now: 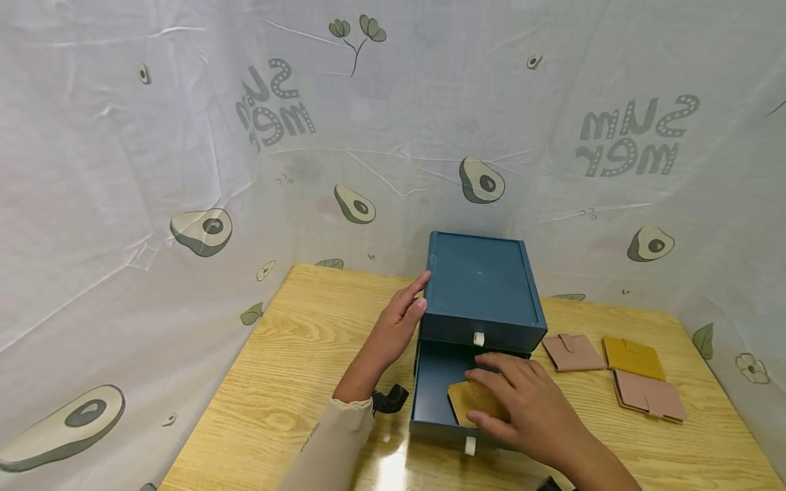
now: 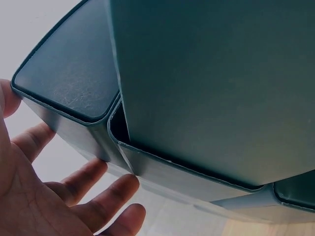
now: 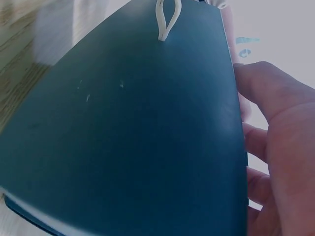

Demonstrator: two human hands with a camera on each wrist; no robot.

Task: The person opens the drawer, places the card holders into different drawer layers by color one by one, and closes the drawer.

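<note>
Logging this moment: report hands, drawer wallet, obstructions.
Left hand against blue drawer unit. Right hand over yellow-brown wallet. Wallet inside open lower drawer. No obstruction seen beyond that hand.

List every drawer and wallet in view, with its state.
Upper drawer: shut
Lower drawer: pulled open
Yellow wallet inside it: partly hidden by the right hand, closure unclear
Yellow wallet on table: folded closed
Pink wallet nearest the drawers: folded closed
Other pink wallet: folded closed

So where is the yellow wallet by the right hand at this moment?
In the head view, low and right of centre, the yellow wallet is inside the open lower drawer, beneath the person's right hand.
</note>
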